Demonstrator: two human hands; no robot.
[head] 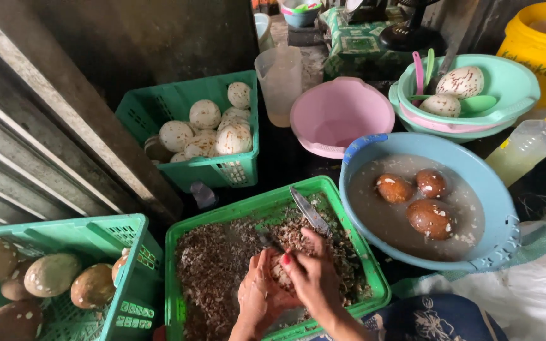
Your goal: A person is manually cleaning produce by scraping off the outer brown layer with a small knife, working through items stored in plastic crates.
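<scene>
My left hand [258,290] cups a small round brown-and-white nut [279,273] over a green crate [235,215] filled with brown shavings. My right hand [314,271] grips a knife [309,211] whose blade points up and away, resting against the nut. Both hands press together around the nut, which is mostly hidden by fingers.
A blue basin [475,170] of cloudy water holds three brown nuts at right. A green crate [159,107] with peeled white nuts stands behind, another crate [127,252] with brown nuts at left. A pink bowl [342,113], teal bowls [506,82], a plastic jug [280,82], a bottle [528,145] and a yellow bucket [541,44] lie beyond.
</scene>
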